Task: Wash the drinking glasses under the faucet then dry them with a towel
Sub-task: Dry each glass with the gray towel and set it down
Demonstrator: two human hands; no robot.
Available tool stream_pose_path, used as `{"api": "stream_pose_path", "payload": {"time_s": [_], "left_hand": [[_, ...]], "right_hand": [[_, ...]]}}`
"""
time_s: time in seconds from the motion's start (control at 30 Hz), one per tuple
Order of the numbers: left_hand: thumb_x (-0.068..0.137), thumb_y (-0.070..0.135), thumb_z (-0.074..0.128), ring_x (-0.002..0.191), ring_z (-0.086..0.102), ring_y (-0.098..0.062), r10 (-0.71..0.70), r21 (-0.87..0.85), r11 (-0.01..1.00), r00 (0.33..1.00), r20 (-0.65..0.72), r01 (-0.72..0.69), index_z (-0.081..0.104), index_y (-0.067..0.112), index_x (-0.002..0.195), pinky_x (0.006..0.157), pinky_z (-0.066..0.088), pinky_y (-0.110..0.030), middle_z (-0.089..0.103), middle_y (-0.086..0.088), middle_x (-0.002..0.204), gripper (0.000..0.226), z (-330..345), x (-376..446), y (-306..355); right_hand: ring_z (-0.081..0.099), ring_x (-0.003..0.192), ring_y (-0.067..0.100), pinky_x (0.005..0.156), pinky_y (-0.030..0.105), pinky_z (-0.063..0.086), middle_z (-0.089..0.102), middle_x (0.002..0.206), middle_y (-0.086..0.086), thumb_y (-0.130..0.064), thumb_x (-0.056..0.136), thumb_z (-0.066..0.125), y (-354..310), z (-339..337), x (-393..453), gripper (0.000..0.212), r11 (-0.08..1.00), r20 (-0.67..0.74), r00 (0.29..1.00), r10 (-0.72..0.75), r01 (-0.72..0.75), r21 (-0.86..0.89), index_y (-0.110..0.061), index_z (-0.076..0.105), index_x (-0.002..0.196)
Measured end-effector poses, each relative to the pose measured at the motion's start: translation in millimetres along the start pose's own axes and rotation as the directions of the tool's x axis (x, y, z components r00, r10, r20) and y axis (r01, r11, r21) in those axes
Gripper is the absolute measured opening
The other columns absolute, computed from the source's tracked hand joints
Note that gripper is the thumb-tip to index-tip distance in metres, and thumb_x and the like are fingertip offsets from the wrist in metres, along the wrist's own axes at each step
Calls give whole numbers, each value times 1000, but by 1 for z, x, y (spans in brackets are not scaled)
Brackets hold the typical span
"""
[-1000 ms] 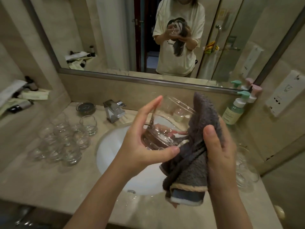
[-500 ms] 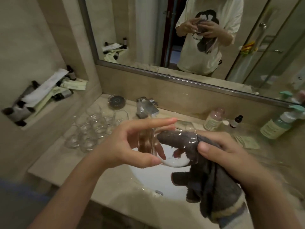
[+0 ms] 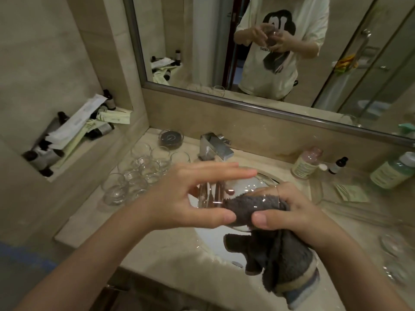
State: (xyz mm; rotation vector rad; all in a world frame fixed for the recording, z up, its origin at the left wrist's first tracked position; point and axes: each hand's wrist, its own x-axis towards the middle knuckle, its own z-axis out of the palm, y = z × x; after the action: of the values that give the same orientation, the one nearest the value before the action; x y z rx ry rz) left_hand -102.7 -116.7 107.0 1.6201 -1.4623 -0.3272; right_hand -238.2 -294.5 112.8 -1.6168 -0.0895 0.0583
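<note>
Looking down from the head camera, I see the glass (image 3: 235, 198) lying on its side between my two hands, its long axis running left to right, base toward my left hand (image 3: 179, 198) and open mouth toward my right hand (image 3: 289, 212). My left hand cradles the base end, thumb underneath and fingers stretched nearly straight across the top and far side, so the glass is pinched between thumb and fingers, not wrapped. My right hand is curled round the grey towel (image 3: 278, 250); one end of it is pushed in through the mouth and shows through the clear wall, and the rest hangs below my right wrist over the sink (image 3: 215, 239). So the towel enters from the right, along the glass's own axis, and I judge that any further wiping turns on that line: the right hand twisting or pushing leftward, the left hand steadying or counter-turning. Both hands touch the glass, with the thumbs almost meeting under it. Beyond my left hand, further left on the counter (image 3: 89, 221), stands a cluster of other glasses (image 3: 139, 173); I cannot tell whether they are washed. The faucet (image 3: 213, 149) is behind my hands, and I see no water running.
</note>
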Motion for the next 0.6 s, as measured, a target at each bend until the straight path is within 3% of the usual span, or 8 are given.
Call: {"api": "stream_pose_path", "payload": {"time_s": [0.07,0.13,0.23,0.3,0.4,0.47,0.5,0.6], "left_hand": [[73,46,75,129,52,-5,161,178,971,987,-2,-158,54,32,131,100,49,-27,60,-2,135,64,-5,-2,2],[72,38,79,123,58,-9,223,162,962,975,-10,-219,58,24,127,96,52,-28,63,-5,129,60,-12,-4,-1],[66,28,81,110,66,-13,-34,-219,975,999,1,33,66,28,121,84,57,-29,70,3,119,57,-22,-8,0],[62,25,79,109,68,-21,-222,-491,835,968,114,249,69,33,117,80,59,-51,71,1,118,57,-26,-13,-3],[63,30,76,107,68,-27,-320,-534,772,937,141,344,69,40,116,79,51,-70,70,0,119,55,-26,-20,-7],[70,39,73,116,63,-13,-199,-325,922,978,68,210,62,49,121,84,58,-51,67,8,125,53,-30,-24,-2],[74,45,70,120,60,-8,-94,-130,987,995,44,99,57,51,125,91,56,-42,64,10,129,53,-33,-24,0],[80,48,69,128,53,-7,188,250,946,978,91,-206,53,35,132,103,47,-27,56,-4,139,57,-38,-23,0]], "right_hand": [[48,53,10,54,17,40,52,58,2,-27,68,68,4,6,4,31,1000,-34,999,1,0,21,3,61,64],[47,53,10,54,17,40,49,58,2,-28,70,66,3,12,9,34,1000,-22,1000,-6,7,27,4,59,63],[51,56,13,55,24,42,51,60,6,-28,68,80,-4,19,16,22,997,71,996,-57,60,-43,-12,65,63],[59,62,18,57,32,47,60,67,7,-29,66,87,-12,25,19,20,968,129,987,-92,119,-221,-28,68,70],[67,63,16,57,26,53,69,72,-5,-13,72,83,-12,30,24,28,939,98,990,-101,127,-321,-37,71,74],[66,62,19,57,26,51,68,70,3,-15,74,80,-5,31,27,8,972,65,994,-89,101,-212,-13,72,71],[63,61,19,58,25,49,64,68,9,-20,73,78,-1,31,28,21,983,27,996,-83,86,-162,-1,69,71],[53,61,14,59,22,42,55,64,8,-33,69,76,6,34,26,38,996,1,998,-70,70,-58,3,65,75]]}}
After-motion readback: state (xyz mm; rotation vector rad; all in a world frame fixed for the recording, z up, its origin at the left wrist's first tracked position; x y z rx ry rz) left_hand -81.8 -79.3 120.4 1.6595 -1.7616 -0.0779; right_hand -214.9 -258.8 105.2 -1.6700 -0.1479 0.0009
